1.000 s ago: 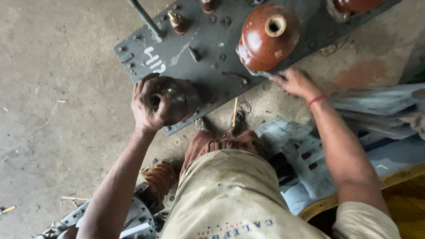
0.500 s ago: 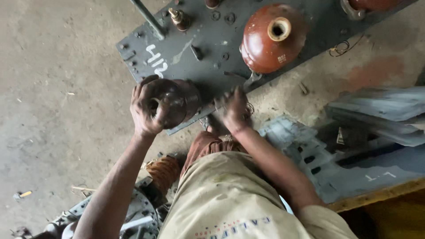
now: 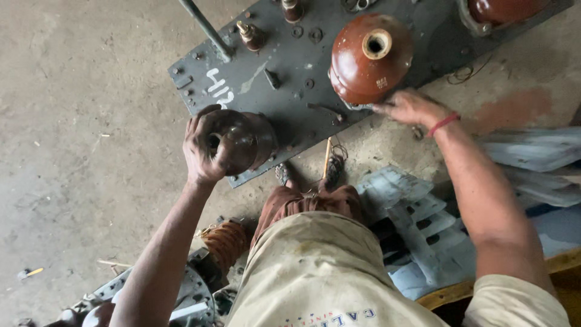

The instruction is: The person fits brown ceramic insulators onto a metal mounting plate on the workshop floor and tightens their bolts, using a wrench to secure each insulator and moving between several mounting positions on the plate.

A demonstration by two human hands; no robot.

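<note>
A dark grey metal cover plate (image 3: 284,54) lies on the concrete floor. My left hand (image 3: 203,148) grips the top of a dark brown ceramic insulator (image 3: 245,142) at the plate's near left corner. A second, larger red-brown insulator (image 3: 369,57) stands upright in the plate's middle. My right hand (image 3: 411,108) reaches to its base at the plate's near edge, fingers extended toward a small fitting there; whether it holds anything is hidden. A red band circles that wrist.
A grey rod (image 3: 206,27) and small studs (image 3: 251,35) stick up from the plate. A third insulator (image 3: 502,9) sits at the top right. Stacked grey metal sheets (image 3: 423,218) lie to the right, a copper coil (image 3: 227,242) at lower left.
My right hand has swung from near my knee at the plate's near edge out to the base of the larger insulator. My left hand stays on the dark insulator.
</note>
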